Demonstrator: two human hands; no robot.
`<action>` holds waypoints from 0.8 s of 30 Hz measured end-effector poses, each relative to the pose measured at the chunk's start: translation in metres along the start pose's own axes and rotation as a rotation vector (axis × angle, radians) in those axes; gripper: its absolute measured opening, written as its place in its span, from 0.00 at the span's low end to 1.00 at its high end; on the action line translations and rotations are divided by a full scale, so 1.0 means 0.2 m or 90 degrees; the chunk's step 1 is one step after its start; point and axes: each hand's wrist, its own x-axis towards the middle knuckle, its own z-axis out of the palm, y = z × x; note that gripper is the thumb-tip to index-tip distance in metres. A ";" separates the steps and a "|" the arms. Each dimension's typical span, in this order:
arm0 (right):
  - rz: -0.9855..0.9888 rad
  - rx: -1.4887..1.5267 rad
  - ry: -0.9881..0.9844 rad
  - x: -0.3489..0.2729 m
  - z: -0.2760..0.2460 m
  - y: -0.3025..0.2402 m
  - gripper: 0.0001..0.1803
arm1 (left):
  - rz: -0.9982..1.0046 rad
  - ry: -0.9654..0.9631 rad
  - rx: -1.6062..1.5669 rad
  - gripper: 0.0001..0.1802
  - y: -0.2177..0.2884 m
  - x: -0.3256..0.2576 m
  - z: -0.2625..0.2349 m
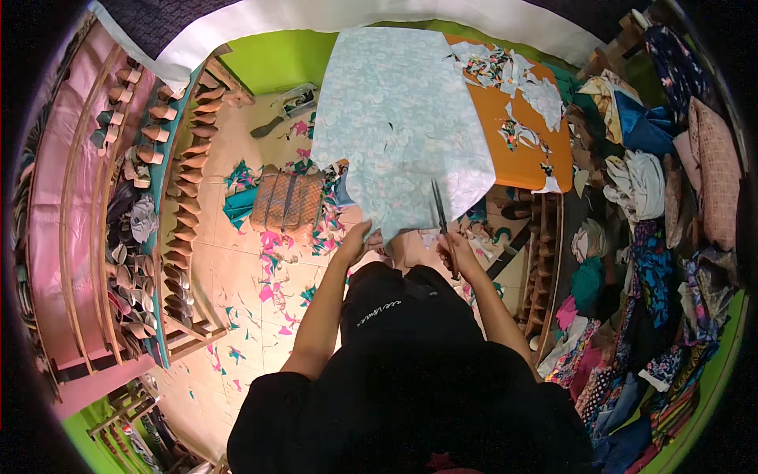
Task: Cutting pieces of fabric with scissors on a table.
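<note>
On the floor at the left lies a woven mat (286, 200) amid scattered fabric scraps (272, 286). The left hand (354, 242) grips the near edge of a pale blue patterned cloth (399, 118), which is spread over the orange table (517, 154) and hangs toward the person. The right hand (454, 249) is closed around the handles of the scissors (439, 207), their blades lying on the cloth's lower edge. Piled garments (643, 229) fill the right side.

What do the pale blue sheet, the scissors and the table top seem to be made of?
Sheet: thin woven cloth, matte, printed; it drapes over the edge. Scissors in the right hand: probably steel, dark slim blades. Table top: smooth orange surface, maybe laminate or plastic.
</note>
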 end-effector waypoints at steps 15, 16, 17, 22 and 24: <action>0.056 -0.324 -0.003 -0.30 -0.10 0.32 0.24 | 0.262 0.205 0.153 0.17 -0.12 -0.03 0.14; 0.047 -0.305 0.004 -0.30 -0.09 0.31 0.24 | 0.238 0.202 0.173 0.17 -0.09 -0.03 0.14; 0.046 -0.301 0.008 -0.29 -0.09 0.33 0.24 | 0.237 0.198 0.178 0.17 -0.07 -0.04 0.14; -0.060 -0.175 0.058 -0.23 -0.03 0.33 0.20 | 0.202 0.113 0.030 0.16 0.06 -0.05 0.16; -0.040 -0.068 0.038 -0.27 0.05 0.22 0.17 | 0.180 0.072 -0.072 0.14 0.09 -0.01 0.00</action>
